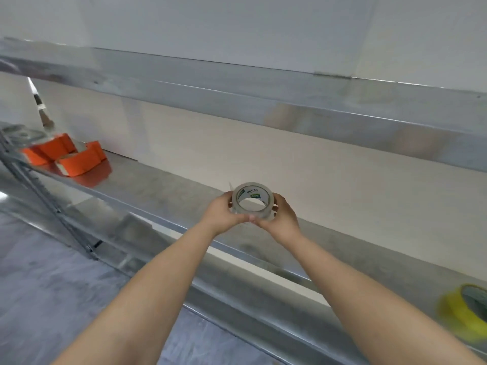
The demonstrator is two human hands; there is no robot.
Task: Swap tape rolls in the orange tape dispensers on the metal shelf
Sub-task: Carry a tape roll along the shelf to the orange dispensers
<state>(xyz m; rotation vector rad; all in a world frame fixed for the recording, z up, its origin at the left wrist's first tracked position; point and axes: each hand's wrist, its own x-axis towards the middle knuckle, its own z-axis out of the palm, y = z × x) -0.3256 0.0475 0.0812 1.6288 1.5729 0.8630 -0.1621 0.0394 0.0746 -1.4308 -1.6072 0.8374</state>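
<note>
Head view: both hands' fingers pinch the clear roll [252,198], left hand [224,214] nearer the dispensers [79,160] far left on the shelf [163,191]

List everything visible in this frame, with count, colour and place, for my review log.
orange tape dispensers: two, orange, side by side at the far left of the shelf.
clear tape roll: one, clear with a white and green core label, held above the shelf at mid-frame.
yellow tape roll: one, yellow, blurred, on the shelf at the right edge.
metal shelf: one, silver, running across the frame, with another level above.
left hand: one, grip on the clear roll's left side.
right hand: one, grip on its right side.
</note>
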